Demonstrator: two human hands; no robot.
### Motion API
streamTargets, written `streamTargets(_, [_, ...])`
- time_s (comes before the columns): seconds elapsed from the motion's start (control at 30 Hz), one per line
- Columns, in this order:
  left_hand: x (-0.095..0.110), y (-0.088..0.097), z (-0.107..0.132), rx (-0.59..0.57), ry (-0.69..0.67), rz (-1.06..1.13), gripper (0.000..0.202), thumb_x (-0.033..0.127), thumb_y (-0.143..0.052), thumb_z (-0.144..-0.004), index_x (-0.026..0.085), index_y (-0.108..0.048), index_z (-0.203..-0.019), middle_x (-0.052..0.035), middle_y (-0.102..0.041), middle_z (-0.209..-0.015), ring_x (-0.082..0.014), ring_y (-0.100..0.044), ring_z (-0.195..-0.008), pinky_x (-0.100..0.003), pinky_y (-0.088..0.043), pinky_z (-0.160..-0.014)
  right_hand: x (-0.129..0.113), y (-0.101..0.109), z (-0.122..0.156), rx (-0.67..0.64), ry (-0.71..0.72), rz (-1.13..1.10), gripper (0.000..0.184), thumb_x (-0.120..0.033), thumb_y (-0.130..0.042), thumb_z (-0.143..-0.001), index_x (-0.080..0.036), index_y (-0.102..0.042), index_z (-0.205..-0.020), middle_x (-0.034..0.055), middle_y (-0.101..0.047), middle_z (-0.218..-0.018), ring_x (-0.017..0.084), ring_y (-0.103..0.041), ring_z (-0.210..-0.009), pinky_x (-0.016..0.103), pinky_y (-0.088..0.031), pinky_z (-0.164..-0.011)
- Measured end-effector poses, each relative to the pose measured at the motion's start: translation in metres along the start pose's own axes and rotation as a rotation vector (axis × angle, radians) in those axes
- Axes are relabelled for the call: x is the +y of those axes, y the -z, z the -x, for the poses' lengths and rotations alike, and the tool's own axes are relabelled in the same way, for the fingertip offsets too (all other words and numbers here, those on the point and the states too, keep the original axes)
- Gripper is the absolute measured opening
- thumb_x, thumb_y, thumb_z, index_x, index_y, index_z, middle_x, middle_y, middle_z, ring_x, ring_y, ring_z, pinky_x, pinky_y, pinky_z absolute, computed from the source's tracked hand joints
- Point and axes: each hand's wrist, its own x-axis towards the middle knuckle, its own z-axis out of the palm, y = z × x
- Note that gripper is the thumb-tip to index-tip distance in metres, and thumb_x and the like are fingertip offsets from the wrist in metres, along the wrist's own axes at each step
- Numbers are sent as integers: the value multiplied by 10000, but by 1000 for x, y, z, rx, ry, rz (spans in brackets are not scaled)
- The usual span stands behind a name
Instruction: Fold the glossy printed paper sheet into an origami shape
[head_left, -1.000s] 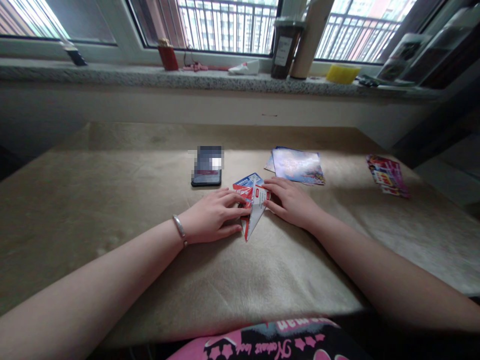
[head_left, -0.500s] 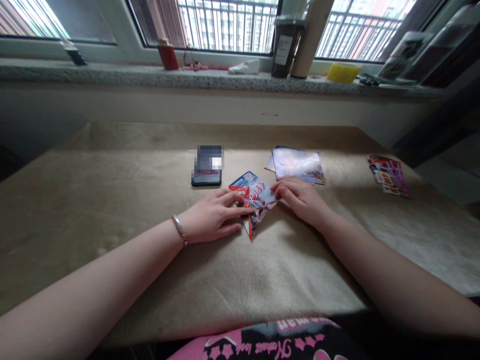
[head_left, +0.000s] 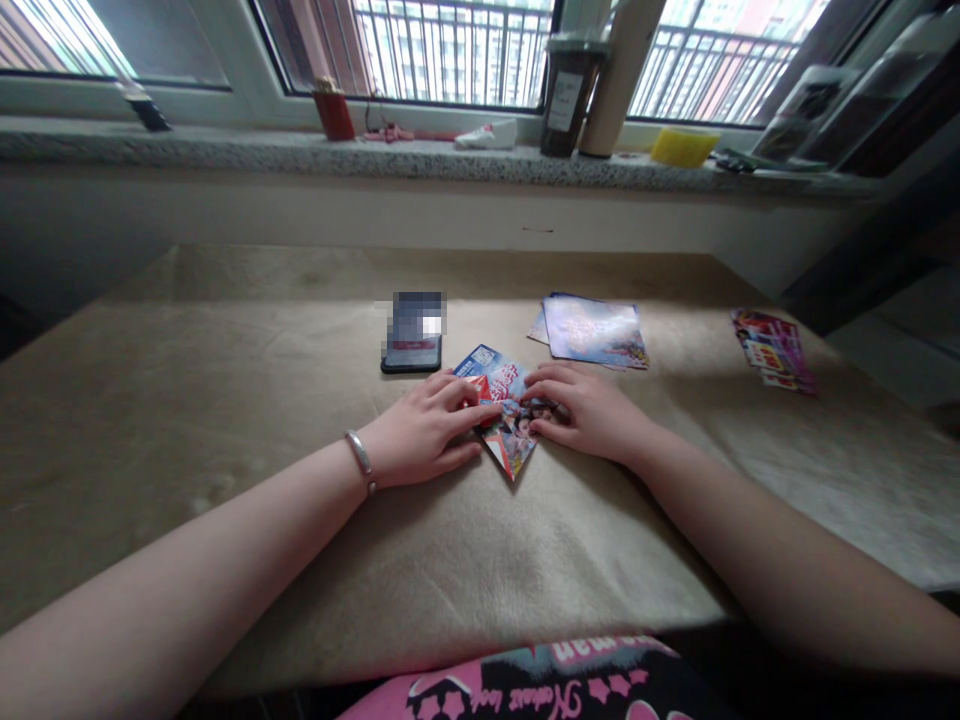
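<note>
A colourful printed sheet point(head_left: 507, 430), folded into a pointed kite shape, lies on the beige table cover point(head_left: 225, 380) in front of me. My left hand point(head_left: 424, 430) rests on its left side with the fingers stretched out flat, pressing the paper down. My right hand point(head_left: 585, 408) lies on the sheet's right side, fingers extended and pressing on the fold. A silver bracelet point(head_left: 361, 460) circles my left wrist. Neither hand lifts the paper off the table.
A dark phone point(head_left: 411, 340) lies just beyond the sheet. A small stack of printed sheets point(head_left: 596, 332) sits to the right of it, and more leaflets point(head_left: 772, 350) near the right edge. The windowsill point(head_left: 375, 155) carries a red cup point(head_left: 334, 112), a dark jar point(head_left: 566, 95) and a yellow box point(head_left: 684, 146).
The white flap on the sheet's right side was opened out, and the sheet now shows its printed side. My right hand moved out, then back onto the fold. My left hand stayed put.
</note>
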Motion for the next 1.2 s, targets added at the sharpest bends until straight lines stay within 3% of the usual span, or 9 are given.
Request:
streamTargets(0.2, [-2, -1, -2, -53, 8, -14, 440, 410, -485, -911, 239, -489, -1316, -92, -315, -1487, -292, -225, -1389, -487, -266, -1127, 1, -2, 2, -30, 19, 11, 309, -359, -595, -832, -222, -633, -1107, 75, -584, -1276, 236, -469, -1229, 433, -390, -1046])
streamTargets(0.33, [-2, -2, -2, -71, 83, -19, 491, 450, -482, -903, 204, -473, -1328, -121, -346, -1478, -299, -274, -1379, -491, -270, -1121, 0, -1, 2, -41, 29, 21, 334, -380, -584, -842, -205, -631, -1123, 83, -575, -1293, 228, -484, -1221, 416, -397, -1047])
streamTargets(0.5, [-1, -4, -1, -81, 207, -25, 615, 474, -422, -930, 135, -309, -1431, -138, -344, -1483, -261, -304, -1373, -440, -275, -1128, -1, 1, 2, -58, 33, 51, 389, -437, -605, -823, -215, -625, -1141, 84, -575, -1299, 242, -493, -1222, 439, -401, -1042])
streamTargets(0.83, [-2, 1, -1, -1, 213, 11, 570, 430, -490, -897, 148, -377, -1380, -127, -540, -1273, -259, -477, -1155, -412, -394, -999, -2, 1, 1, -67, 18, 69, 367, -407, -617, -811, -231, -633, -1132, 67, -577, -1311, 250, -493, -1230, 454, -404, -1038])
streamTargets(1.2, [-5, 1, -2, 13, 166, -2, 445, 414, -524, -891, 172, -536, -1265, -100, -602, -1061, -228, -515, -956, -369, -437, -872, -1, -1, 2, -63, 14, 68, 338, -350, -628, -803, -227, -636, -1118, 72, -582, -1305, 250, -498, -1223, 454, -412, -1026])
